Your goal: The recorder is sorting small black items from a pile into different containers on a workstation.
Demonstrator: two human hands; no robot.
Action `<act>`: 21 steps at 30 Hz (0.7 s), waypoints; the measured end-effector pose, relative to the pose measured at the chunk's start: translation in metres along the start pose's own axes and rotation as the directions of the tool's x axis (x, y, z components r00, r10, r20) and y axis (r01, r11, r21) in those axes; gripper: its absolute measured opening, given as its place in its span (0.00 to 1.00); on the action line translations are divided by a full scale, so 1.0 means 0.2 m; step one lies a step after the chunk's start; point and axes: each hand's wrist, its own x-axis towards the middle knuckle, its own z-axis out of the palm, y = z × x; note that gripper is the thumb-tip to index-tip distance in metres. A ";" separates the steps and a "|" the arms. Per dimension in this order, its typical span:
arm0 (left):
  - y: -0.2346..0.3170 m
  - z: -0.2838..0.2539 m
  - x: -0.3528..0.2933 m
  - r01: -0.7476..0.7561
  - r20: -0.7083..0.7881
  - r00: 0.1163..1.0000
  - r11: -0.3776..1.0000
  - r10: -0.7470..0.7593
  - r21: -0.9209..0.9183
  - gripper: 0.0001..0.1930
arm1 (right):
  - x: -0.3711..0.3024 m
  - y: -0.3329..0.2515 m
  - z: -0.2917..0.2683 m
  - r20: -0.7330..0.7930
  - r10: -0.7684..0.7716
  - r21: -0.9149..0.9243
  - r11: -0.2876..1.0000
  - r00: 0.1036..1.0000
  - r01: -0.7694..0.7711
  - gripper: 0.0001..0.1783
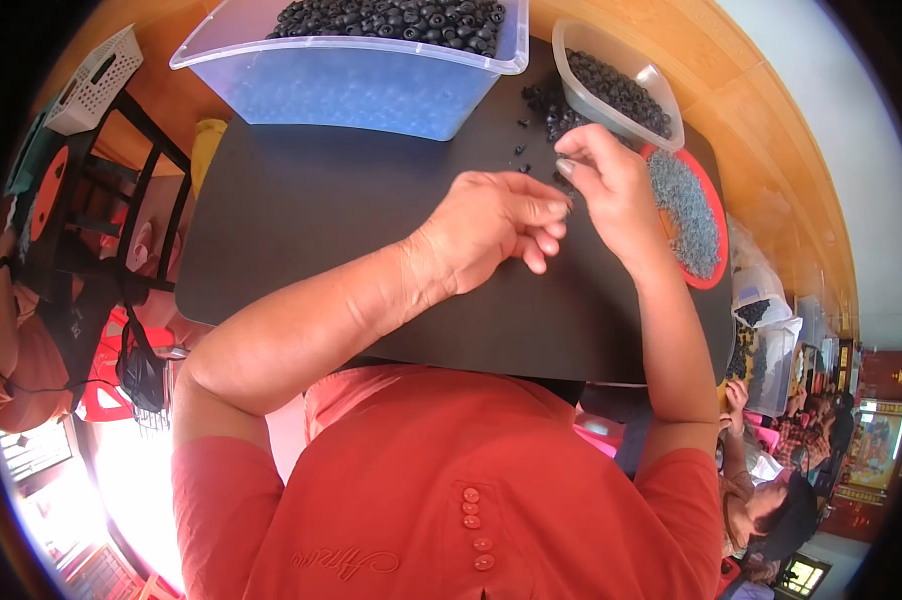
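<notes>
Over a black board (301,220) on my lap, my left hand (496,225) and my right hand (606,180) meet fingertip to fingertip. Each pinches a small dark part at the point where they touch; the parts are too small to make out. Just beyond my right fingers lies a loose pile of small black round parts (546,105) on the board. A clear tub of the same black parts (616,85) stands beside that pile. A red dish of small grey parts (686,215) sits right of my right hand.
A large clear bin (351,85) filled with black round parts stands at the board's far edge. A white basket (96,80) rests on a black frame at the left. Another person (771,490) sits at the lower right near more bins.
</notes>
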 end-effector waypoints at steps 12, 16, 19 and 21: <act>0.01 0.00 0.01 -0.106 -0.027 0.994 0.993 0.105 -0.057 0.08 | -0.15 -0.13 -0.04 -0.063 -0.180 -0.006 0.984 0.982 0.180 0.09; 0.02 0.01 0.01 -0.123 -0.044 0.992 0.992 0.123 -0.018 0.08 | -0.16 -0.14 -0.06 -0.038 -0.214 -0.022 0.977 0.976 0.214 0.08; 0.01 0.01 0.01 -0.122 -0.036 0.992 0.992 0.122 -0.008 0.08 | -0.16 -0.13 -0.06 -0.041 -0.237 -0.013 0.971 0.971 0.237 0.08; 0.01 0.01 0.01 -0.117 -0.037 0.992 0.993 0.117 -0.005 0.08 | -0.16 -0.12 -0.06 -0.039 -0.234 0.016 0.972 0.971 0.235 0.09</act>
